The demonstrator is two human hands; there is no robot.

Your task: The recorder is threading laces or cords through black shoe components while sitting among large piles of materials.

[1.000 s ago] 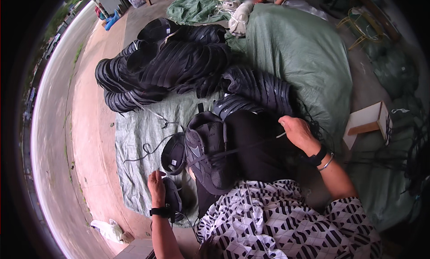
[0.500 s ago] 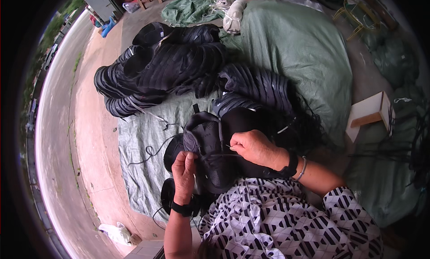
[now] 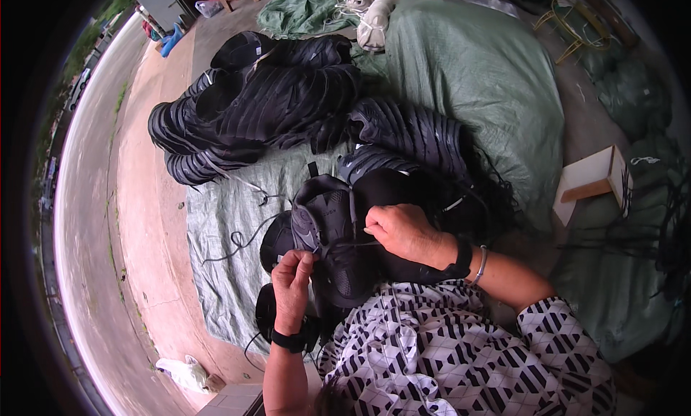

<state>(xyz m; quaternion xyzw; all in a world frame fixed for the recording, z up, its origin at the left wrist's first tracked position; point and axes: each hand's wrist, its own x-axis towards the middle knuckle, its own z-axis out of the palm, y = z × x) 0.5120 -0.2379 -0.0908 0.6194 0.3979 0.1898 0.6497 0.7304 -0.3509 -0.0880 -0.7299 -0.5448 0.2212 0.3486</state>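
Note:
A black shoe upper (image 3: 335,211) with a textured toe lies in front of me, its toe end toward my body. My left hand (image 3: 291,286) pinches at its left lacing edge, thumb against forefinger. What lies between those fingertips is too small to make out. On the other side, my right hand (image 3: 407,232) is closed in a pinch on a dark shoelace (image 3: 353,244), which crosses the upper. Another black shoe piece (image 3: 276,242) pokes out at the left of the upper, and a loose lace (image 3: 237,241) curls over the sheet there.
Stacks of black shoe uppers (image 3: 281,106) lie ahead, with another row (image 3: 417,135) to their right. Under them spreads a pale green woven sheet (image 3: 223,286). A large green covered heap (image 3: 475,78) rises behind. A white box (image 3: 594,175) stands at right; a white bag (image 3: 189,374) lies lower left.
My left fingertips have come slightly up and in against the lacing edge. My right hand has shifted a little to the left, still pinching. The whole view has moved slightly.

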